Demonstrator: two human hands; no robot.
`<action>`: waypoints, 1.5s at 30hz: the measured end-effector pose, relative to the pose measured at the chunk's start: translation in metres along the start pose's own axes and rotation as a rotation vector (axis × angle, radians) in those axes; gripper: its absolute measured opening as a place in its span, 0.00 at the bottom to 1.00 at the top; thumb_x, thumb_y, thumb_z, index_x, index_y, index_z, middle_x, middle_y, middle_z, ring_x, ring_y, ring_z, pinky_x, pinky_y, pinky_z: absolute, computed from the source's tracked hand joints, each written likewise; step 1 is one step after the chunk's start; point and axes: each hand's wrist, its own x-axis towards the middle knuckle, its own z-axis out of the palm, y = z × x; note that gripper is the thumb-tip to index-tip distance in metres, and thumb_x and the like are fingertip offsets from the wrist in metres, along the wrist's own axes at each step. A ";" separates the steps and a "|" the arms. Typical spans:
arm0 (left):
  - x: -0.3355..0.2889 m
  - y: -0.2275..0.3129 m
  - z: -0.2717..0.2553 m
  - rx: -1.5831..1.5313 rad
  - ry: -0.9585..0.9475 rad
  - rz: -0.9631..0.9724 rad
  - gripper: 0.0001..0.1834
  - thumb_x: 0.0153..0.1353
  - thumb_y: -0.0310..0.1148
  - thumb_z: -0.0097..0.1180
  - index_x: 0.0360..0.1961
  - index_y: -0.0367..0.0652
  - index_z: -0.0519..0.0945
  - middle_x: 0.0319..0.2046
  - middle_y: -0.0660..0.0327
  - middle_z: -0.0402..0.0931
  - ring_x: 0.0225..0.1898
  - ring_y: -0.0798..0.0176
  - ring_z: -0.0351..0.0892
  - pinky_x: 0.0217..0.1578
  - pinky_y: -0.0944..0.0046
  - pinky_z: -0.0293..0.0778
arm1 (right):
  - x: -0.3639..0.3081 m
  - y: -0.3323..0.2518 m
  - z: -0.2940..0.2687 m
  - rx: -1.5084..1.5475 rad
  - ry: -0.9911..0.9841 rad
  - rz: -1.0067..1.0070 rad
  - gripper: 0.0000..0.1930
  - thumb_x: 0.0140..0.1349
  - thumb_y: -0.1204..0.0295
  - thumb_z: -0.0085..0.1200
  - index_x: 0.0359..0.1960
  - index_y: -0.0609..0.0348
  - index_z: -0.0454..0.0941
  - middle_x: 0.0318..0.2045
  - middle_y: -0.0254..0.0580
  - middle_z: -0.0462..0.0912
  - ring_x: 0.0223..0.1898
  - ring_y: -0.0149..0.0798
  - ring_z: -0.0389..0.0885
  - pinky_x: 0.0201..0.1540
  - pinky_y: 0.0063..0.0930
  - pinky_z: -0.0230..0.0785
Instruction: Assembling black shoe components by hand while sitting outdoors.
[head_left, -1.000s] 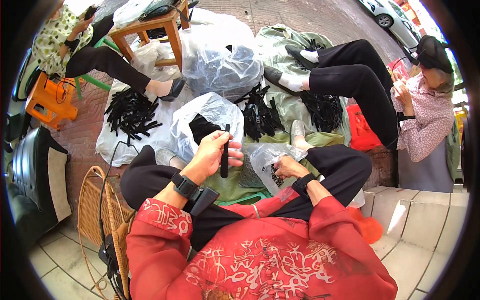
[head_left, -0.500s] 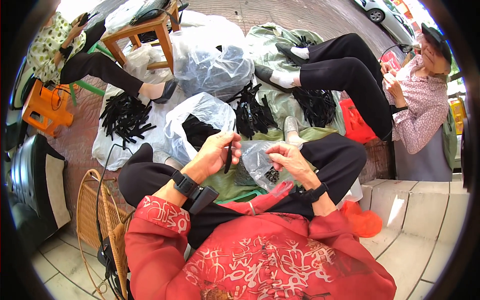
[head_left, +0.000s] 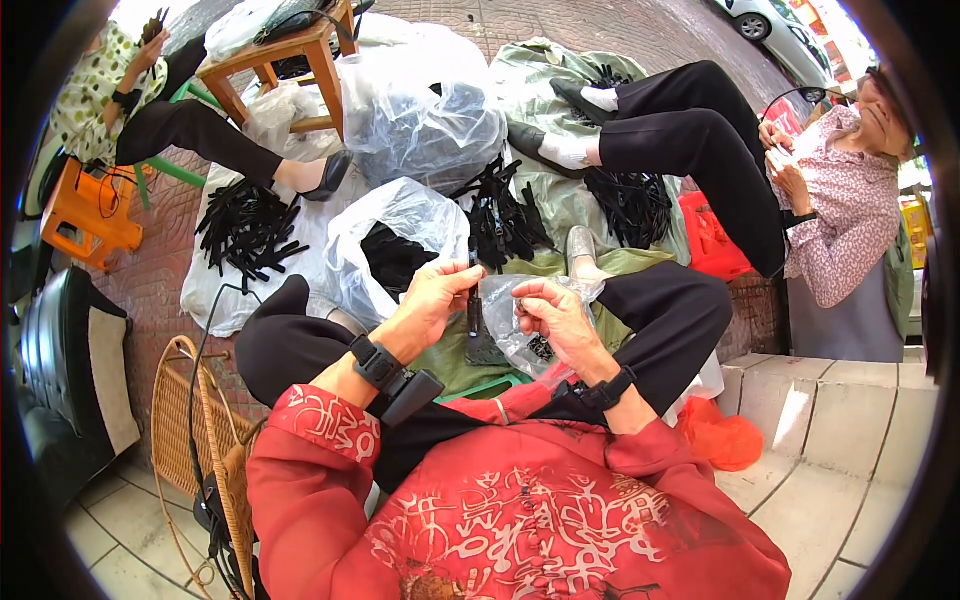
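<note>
Left hand [head_left: 437,299]: pinches black strip [head_left: 474,308] near-upright, likely keeping ends free;
Right hand [head_left: 558,320]: fingertips together; cannot tell on what;
Clear plastic bag [head_left: 503,338]: beneath, presumably for quick reach

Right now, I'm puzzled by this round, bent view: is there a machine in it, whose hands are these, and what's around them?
There is no robot, just a person in a red jacket with pale patterns. A wide fisheye camera on that person's head looks down, which is why straight edges curve near the rim.

The bare left hand holds a thin black strip upright. The right hand is close by, overlapping a clear plastic bag with small pieces in it. Its fingers are bent in; anything pinched there is too small to tell.

On the ground, a white sheet bears a loose pile of black strips. A translucent white plastic bag holds more black material.
</note>
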 end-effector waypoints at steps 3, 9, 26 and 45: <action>-0.001 0.002 -0.005 -0.014 -0.063 -0.038 0.04 0.54 0.29 0.53 0.27 0.39 0.74 0.23 0.63 0.73 0.21 0.70 0.72 0.21 0.71 0.71 | -0.002 0.007 0.008 -0.025 -0.001 0.016 0.08 0.58 0.73 0.45 0.38 0.61 0.71 0.26 0.32 0.74 0.23 0.23 0.73 0.27 0.14 0.67; -0.010 0.009 0.010 -0.121 0.031 -0.038 0.06 0.51 0.25 0.54 0.28 0.36 0.70 0.23 0.59 0.73 0.22 0.64 0.75 0.21 0.68 0.75 | -0.009 0.005 0.018 0.459 -0.057 0.027 0.10 0.59 0.70 0.47 0.38 0.63 0.70 0.28 0.38 0.75 0.24 0.27 0.74 0.27 0.21 0.68; -0.017 0.006 0.021 0.532 -0.452 0.216 0.12 0.52 0.25 0.54 0.39 0.37 0.69 0.27 0.62 0.74 0.28 0.74 0.72 0.31 0.75 0.68 | -0.022 -0.057 0.000 -0.468 -0.063 -0.071 0.06 0.55 0.74 0.50 0.31 0.65 0.75 0.17 0.29 0.71 0.15 0.19 0.66 0.16 0.11 0.57; -0.032 0.010 0.020 0.232 -0.303 0.110 0.10 0.57 0.27 0.47 0.40 0.37 0.71 0.21 0.65 0.71 0.15 0.78 0.65 0.12 0.80 0.56 | -0.022 -0.051 0.005 0.100 0.001 -0.205 0.11 0.57 0.79 0.45 0.41 0.67 0.69 0.35 0.44 0.75 0.35 0.38 0.78 0.39 0.26 0.73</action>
